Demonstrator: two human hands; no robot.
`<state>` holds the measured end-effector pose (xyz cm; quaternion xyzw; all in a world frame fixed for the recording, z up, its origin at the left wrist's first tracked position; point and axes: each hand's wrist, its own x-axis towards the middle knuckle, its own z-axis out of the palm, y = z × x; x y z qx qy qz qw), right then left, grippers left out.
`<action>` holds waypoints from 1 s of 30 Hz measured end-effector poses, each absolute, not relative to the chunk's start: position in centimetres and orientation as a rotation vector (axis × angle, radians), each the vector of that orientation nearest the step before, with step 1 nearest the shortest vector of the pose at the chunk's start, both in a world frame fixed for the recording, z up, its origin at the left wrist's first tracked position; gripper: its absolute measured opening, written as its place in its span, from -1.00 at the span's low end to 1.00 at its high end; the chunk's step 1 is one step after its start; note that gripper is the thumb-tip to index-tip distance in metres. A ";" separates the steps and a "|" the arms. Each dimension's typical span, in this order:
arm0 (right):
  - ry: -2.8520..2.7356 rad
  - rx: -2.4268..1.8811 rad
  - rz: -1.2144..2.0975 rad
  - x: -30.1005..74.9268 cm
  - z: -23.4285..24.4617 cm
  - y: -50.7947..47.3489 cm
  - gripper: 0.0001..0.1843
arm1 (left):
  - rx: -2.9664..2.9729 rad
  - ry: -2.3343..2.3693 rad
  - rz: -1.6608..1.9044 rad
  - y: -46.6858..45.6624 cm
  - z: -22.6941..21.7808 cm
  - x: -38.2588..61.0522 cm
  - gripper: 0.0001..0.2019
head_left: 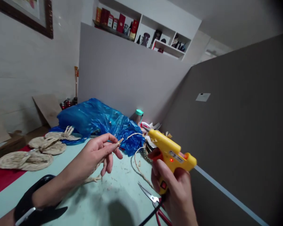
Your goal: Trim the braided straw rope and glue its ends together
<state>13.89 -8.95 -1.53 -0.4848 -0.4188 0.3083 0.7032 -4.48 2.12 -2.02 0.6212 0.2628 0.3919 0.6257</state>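
Between the thumb and index finger of my left hand point(106, 152) I pinch the end of a braided straw cord point(119, 142). Part of the cord hangs below that hand, and more of it curves over the table on the right. My right hand point(175, 185) is wrapped round the handle of a yellow hot glue gun point(166, 144), its nozzle pointing up and left, apart from the cord end. A red light glows on its side, and a clear glue stick point(226, 191) sticks out at the back. Red-handled scissors point(153, 199) lie on the table below the gun.
Several woven straw soles point(25, 160) lie at the left on a red cloth. A blue plastic bag point(94, 116) covers the table's back, near a bottle with a teal lid point(139, 112). Grey partitions point(240, 103) stand behind and right. A black power cord point(153, 212) trails from the gun.
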 end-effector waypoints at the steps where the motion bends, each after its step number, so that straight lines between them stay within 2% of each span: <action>1: -0.956 -1.100 0.718 14.1 -2.0 -8.1 -0.63 | 1.423 0.627 0.888 2.1 -2.5 -4.2 -0.77; 8: -0.971 -1.107 0.927 15.6 -6.1 -5.5 -0.67 | 1.441 0.708 0.703 1.0 -5.3 -2.6 -0.74; 17: -0.973 -1.114 1.098 15.1 -6.7 -5.7 -0.80 | 1.446 0.873 0.638 -0.8 -6.2 -1.5 -0.75; 23: -0.933 -1.160 0.980 15.7 -7.2 -5.7 -0.77 | 1.557 0.772 0.608 -0.5 -7.3 -1.5 -0.76; 30: -0.985 -1.288 0.782 16.1 -7.0 -6.4 -0.72 | 1.592 1.050 0.719 -1.1 -6.2 -1.9 -0.64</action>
